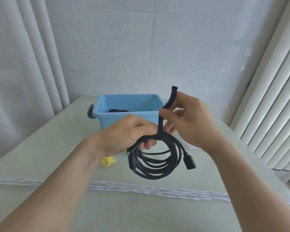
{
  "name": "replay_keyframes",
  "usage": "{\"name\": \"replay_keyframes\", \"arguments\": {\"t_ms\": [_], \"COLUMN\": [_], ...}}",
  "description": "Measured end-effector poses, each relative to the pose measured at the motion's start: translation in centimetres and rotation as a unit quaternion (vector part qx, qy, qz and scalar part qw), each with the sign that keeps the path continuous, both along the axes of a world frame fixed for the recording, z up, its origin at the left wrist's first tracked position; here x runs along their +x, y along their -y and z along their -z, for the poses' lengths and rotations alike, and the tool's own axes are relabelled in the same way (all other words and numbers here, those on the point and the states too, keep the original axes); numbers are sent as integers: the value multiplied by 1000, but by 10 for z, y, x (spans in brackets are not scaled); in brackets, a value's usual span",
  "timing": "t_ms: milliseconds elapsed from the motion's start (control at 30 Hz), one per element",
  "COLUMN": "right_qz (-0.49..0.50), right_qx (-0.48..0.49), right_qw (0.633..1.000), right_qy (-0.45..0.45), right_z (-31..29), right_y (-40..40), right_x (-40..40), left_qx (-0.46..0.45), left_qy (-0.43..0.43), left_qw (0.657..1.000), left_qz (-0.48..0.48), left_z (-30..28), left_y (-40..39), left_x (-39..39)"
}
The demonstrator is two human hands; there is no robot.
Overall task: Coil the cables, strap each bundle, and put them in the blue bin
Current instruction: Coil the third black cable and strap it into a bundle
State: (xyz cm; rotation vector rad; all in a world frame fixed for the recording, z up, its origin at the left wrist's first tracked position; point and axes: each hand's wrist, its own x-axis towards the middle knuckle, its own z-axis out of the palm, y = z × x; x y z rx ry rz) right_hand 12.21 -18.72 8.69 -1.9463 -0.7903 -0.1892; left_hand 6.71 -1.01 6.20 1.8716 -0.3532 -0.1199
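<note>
A coiled black cable (157, 161) hangs above the table, and my left hand (127, 133) grips the top of the coil. A black strap (167, 104) rises from the coil where my left fingers hold it. My right hand (189, 118) pinches the strap's upper part between thumb and fingers, pulling it upward. The cable's two plug ends dangle at the coil's left and right. Behind my hands stands the blue bin (129, 104), with a dark cable bundle (117, 111) lying inside it.
A yellow strap (108, 161) lies on the pale green table (57, 148) below my left wrist. A white twisted cord (157, 190) runs across the table near me. Curtains hang left and right; a tiled wall stands behind the bin.
</note>
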Motion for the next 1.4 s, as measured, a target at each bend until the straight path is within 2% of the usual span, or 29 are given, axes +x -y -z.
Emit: {"name": "replay_keyframes", "arguments": {"t_ms": [233, 367, 567, 800, 1000, 1067, 1133, 1300, 1400], "right_qz": [47, 72, 80, 133, 119, 101, 63, -30, -42], "right_qx": [-53, -97, -116, -112, -70, -58, -40, -17, -16], "right_qw": [997, 993, 988, 984, 990, 990, 983, 945, 932], "right_qy": [3, 0, -61, -36, -28, -74, -166, -324, -360], "right_z": [8, 15, 25, 29, 23, 23, 26, 31, 34], "right_y": [-6, -10, -18, -23, -21, -17, -14, -2, 3], "right_x": [4, 7, 7, 6, 5, 8, 12, 26, 31], "left_qx": [-17, 60, 147, 98, 58, 52, 56, 57, 80], "left_qy": [-11, 22, 77, 45, 36, 45, 50, 64, 71], "left_qw": [1000, 997, 980, 989, 993, 993, 993, 994, 993], "left_qz": [-12, -51, -112, -101, -98, -95, -86, -63, -57], "left_z": [3, 4, 7, 11, 6, 5, 5, 9, 12], "left_y": [2, 4, 6, 6, -1, 1, 4, 7, 8], "left_x": [1, 2, 4, 7, 6, 5, 4, 4, 3]}}
